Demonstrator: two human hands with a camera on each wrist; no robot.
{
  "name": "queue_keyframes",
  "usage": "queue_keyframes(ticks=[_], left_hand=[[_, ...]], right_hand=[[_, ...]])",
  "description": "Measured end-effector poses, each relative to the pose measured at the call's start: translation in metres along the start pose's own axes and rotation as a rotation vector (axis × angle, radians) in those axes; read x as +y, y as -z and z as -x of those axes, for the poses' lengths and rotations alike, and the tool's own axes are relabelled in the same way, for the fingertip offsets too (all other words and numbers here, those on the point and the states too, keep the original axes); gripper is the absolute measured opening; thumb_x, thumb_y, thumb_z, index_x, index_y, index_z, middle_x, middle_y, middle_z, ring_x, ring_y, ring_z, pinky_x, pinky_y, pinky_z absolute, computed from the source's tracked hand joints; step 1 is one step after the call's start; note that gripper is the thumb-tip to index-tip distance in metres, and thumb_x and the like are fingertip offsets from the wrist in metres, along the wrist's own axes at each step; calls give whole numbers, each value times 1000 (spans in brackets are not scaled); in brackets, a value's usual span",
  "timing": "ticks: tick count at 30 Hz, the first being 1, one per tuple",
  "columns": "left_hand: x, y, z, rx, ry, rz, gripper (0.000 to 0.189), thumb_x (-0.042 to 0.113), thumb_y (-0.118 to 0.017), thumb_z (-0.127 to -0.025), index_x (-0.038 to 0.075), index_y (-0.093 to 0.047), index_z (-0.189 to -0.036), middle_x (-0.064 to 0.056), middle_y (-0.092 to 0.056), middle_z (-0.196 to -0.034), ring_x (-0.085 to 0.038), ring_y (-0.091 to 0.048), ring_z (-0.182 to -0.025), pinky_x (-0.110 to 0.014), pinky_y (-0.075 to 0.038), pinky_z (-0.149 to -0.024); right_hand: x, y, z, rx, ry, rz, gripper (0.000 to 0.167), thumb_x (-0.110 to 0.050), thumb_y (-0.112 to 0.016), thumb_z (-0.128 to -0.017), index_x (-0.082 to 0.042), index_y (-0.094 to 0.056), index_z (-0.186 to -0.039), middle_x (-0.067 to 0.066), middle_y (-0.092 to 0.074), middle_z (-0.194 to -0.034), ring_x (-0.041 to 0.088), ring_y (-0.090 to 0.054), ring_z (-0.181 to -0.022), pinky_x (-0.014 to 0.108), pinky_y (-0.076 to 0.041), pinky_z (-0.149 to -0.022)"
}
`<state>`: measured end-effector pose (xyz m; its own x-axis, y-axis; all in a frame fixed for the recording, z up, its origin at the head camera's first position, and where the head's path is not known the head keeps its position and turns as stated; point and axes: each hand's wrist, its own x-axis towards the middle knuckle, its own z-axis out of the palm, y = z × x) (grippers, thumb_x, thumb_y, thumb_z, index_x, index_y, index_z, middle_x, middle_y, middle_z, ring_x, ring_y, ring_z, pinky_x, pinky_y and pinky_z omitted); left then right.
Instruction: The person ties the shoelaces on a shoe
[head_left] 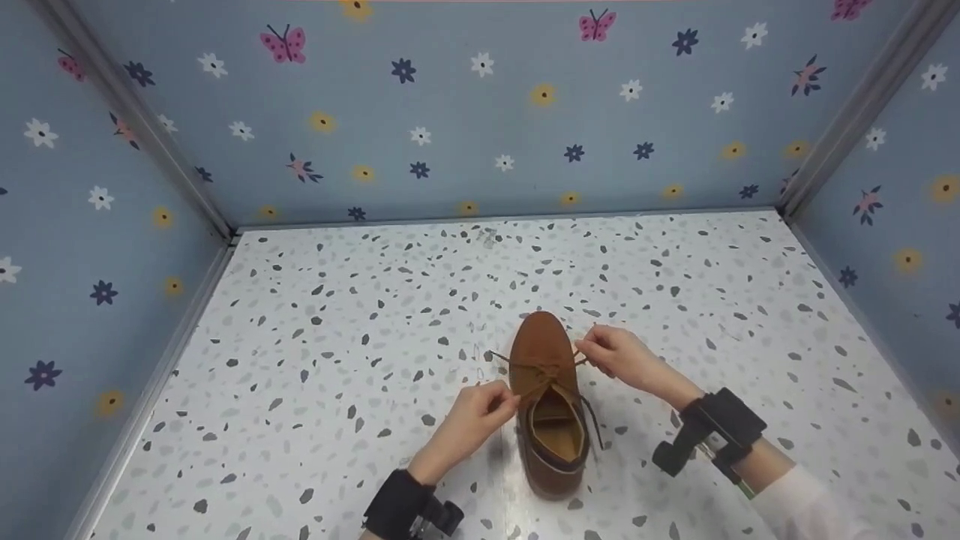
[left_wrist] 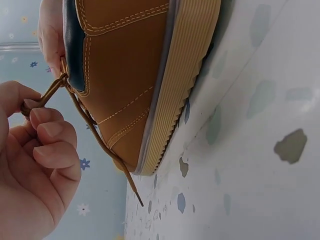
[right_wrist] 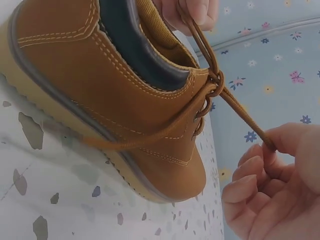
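A brown ankle-high lace-up shoe (head_left: pixel 540 337) stands upright on its sole, toe pointing away from me. Its dark padded collar (right_wrist: pixel 150 65) shows in both wrist views. At the top of the lacing the brown shoelace has a knot (right_wrist: pixel 216 82). My left hand (head_left: pixel 480 412), left of the shoe, pinches one lace loop (left_wrist: pixel 47 95) between thumb and finger. To the right of the toe, my right hand (head_left: pixel 622 360) pinches the other loop (right_wrist: pixel 245 117), drawn taut from the knot. One loose lace end (head_left: pixel 595 427) hangs at the right side, another (head_left: pixel 499 355) sticks out left.
The shoe is on a white speckled surface (head_left: pixel 360 300). Blue flower-patterned panels enclose it at the back (head_left: pixel 487 112), left (head_left: pixel 90 247) and right (head_left: pixel 892 225). Each wrist wears a black strapped camera mount, the right one (head_left: pixel 724 424) beside the surface's right part.
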<state>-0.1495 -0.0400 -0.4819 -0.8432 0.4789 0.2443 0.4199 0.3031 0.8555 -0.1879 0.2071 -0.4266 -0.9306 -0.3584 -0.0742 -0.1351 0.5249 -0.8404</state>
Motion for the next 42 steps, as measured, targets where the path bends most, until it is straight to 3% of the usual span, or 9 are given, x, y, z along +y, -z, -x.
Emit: queue_keyframes(ticks=[10, 18, 24, 29, 33, 37, 42], left_hand=[[-1, 0, 2, -6, -13, -18, 21, 9, -54, -89, 11, -51, -68, 12, -41, -59, -3, -37, -52, -20, -32, -49], [0, 0, 4, -42, 9, -6, 17, 1, -53, -79, 12, -52, -66, 12, -44, -58, -4, -40, -53, -19, -34, -49], [0, 0, 6, -90, -4, 44, 18, 2, -57, -81, 12, -54, -66, 11, -45, -59, -4, -42, -55, -19, -35, -51], [-3, 3, 7, -144, -60, 49, 20, 4, -58, -84, 13, -53, -67, 11, -46, -64, -5, -43, -59, -21, -37, -54], [-4, 5, 8, -157, -75, 43, 19, 4, -58, -84, 14, -53, -68, 12, -46, -65, -5, -44, -61, -21, -38, -55], [-4, 6, 8, -151, -79, 35, 19, 4, -58, -83, 14, -53, -67, 13, -46, -65, -5, -44, -60, -21, -38, -55], [-6, 7, 10, -157, -100, 49, 19, 1, -58, -80, 13, -53, -67, 12, -47, -67, -5, -45, -62, -21, -39, -57]], right_hand=[[3, -5, -3, 9, -66, -231, 23, -14, -47, -95, 1, -49, -76, 0, -39, -59, 12, -34, -51, 23, -31, -47], [6, -9, -3, 159, -126, -310, 21, -9, -47, -93, -5, -48, -73, 1, -41, -60, 11, -37, -53, 22, -32, -47], [5, -15, -2, 261, -150, -365, 18, -9, -47, -93, -3, -52, -77, 4, -46, -65, 12, -42, -57, 22, -35, -50], [7, -18, -1, 257, -188, -531, 19, -12, -46, -96, -2, -53, -81, 6, -50, -72, 13, -45, -65, 21, -36, -52], [8, -18, -1, 229, -170, -640, 18, -11, -44, -96, -2, -50, -82, 5, -48, -71, 10, -41, -59, 19, -32, -48], [7, -18, -1, 208, -163, -648, 18, -12, -43, -97, -2, -43, -82, 4, -41, -68, 9, -33, -53, 20, -30, -48], [8, -18, 2, 206, -175, -563, 18, -12, -40, -98, -2, -43, -83, 5, -41, -70, 11, -36, -58, 22, -34, -50]])
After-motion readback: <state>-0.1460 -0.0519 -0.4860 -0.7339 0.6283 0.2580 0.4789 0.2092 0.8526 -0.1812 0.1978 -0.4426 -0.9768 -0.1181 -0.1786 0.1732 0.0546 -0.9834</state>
